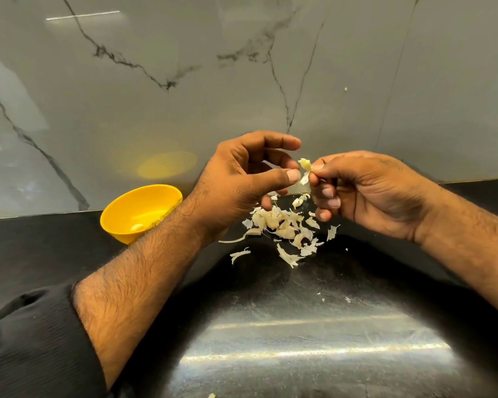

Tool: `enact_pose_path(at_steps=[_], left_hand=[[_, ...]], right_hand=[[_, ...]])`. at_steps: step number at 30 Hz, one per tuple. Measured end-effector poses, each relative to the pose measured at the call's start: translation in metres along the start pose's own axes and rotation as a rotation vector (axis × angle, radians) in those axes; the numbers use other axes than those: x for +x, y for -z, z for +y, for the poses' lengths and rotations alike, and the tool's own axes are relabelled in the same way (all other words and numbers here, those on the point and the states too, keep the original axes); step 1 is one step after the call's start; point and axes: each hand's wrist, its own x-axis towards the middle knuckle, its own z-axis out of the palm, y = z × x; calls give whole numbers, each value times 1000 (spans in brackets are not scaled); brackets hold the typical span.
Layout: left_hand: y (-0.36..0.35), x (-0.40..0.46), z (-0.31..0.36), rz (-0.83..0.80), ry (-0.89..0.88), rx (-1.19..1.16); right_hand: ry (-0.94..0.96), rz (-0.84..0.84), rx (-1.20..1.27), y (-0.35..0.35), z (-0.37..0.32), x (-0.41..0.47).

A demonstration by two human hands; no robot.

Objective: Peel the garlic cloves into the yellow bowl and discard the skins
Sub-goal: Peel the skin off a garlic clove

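While we pick over the black counter, loose skins lie heaped below; above them our right hand pinches the garlic clove, small, light, likely slippery, and our left hand nips its papery, tear-prone skin at the edge; farther left, the yellow bowl holds one peeled clove.

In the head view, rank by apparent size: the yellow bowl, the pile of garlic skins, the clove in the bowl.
1. Pile of garlic skins and yellow bowl: alike in spread; the forearm hides part of the bowl, so unranked.
2. Clove in the bowl: clearly smallest.
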Motion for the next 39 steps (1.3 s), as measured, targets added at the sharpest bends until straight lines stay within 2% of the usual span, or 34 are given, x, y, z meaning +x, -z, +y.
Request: enact_pose_path(at_steps=[9, 13, 19, 22, 29, 34, 39], left_hand=[[-2, 1, -5, -2, -119, 209], [-3, 3, -7, 6, -89, 241], [-1, 4, -7, 50, -55, 245], [-5, 3, -7, 49, -59, 253], [-11, 1, -5, 120, -60, 265], [-10, 1, -5, 161, -84, 293], [-13, 0, -6, 167, -37, 241]], right_hand=[[45, 90, -202, -2, 4, 1], [75, 99, -288, -1, 4, 0], [250, 173, -718, 1, 3, -1], [315, 222, -827, -1, 3, -3], [369, 252, -892, -8, 6, -4], [401, 337, -924, -6, 6, -1], [397, 361, -957, -7, 6, -1]])
